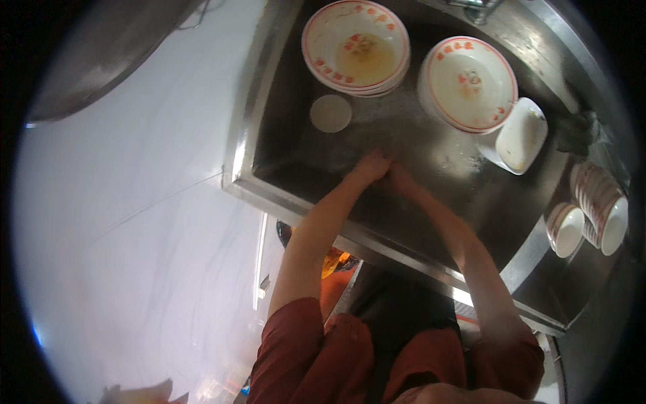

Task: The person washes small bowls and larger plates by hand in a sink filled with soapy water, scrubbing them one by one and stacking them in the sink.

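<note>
Inside a stainless steel sink basin (429, 151), my left hand (373, 165) and my right hand (401, 179) meet low over the bottom, touching each other. Their fingers are blurred and partly hidden, so whether they hold something cannot be told. A small round white dish (330, 113) lies up and left of my hands. Beyond it stands a stack of large white bowls with red rims (356, 45), yellowish liquid in the top one. A second stack of such bowls (469, 83) holds cloudy liquid. A white oblong dish (522, 136) with food bits leans beside it.
Nested small bowls (568, 230) and a longer stack of bowls (610, 222) lie on their sides in the right-hand compartment, past a metal divider (537, 222). A metal tap fitting (474, 5) is at the far edge. A large metal vessel (111, 50) is at upper left, by the white wall.
</note>
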Available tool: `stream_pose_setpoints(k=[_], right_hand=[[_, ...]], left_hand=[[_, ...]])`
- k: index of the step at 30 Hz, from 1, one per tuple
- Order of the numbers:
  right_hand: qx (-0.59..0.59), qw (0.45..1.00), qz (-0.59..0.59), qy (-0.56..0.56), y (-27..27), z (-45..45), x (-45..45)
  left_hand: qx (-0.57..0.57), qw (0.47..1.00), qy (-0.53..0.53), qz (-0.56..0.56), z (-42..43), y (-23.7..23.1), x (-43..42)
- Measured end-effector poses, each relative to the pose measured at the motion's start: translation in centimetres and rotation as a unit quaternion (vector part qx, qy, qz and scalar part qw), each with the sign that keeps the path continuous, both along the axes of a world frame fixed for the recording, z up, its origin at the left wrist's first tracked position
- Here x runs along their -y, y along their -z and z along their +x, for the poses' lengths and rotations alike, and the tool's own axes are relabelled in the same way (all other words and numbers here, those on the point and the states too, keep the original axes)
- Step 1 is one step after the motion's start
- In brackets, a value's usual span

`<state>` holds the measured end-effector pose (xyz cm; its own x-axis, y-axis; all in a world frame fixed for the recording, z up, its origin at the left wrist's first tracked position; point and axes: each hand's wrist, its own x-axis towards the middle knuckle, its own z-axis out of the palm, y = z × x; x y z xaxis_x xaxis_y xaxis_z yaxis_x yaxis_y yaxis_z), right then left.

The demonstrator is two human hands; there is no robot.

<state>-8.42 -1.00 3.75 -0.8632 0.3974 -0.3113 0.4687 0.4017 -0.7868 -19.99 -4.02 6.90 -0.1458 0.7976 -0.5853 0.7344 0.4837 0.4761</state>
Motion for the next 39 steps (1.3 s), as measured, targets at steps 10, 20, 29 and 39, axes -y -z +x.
stream_pose_setpoints(k=[10, 20, 29, 39], right_hand=[[0.016, 0.971, 0.178, -0.160, 2.4, 12.9, 0.0], [-0.038, 0.979, -0.164, 0.112, 0.3, 11.8, -1.7], [0.089, 0.990, -0.017, 0.110, -2.7, 9.1, -4.5], [0.327, 0.921, 0.177, -0.115, -3.3, 8.2, -6.4]], left_hand=[[0.167, 0.964, -0.033, -0.204, 7.7, 2.4, -5.4], [0.141, 0.957, -0.252, -0.008, 10.0, 5.1, -4.7], [0.159, 0.927, -0.312, 0.133, 10.6, 6.6, -3.6], [0.168, 0.884, -0.416, 0.128, 11.6, 6.4, -4.0]])
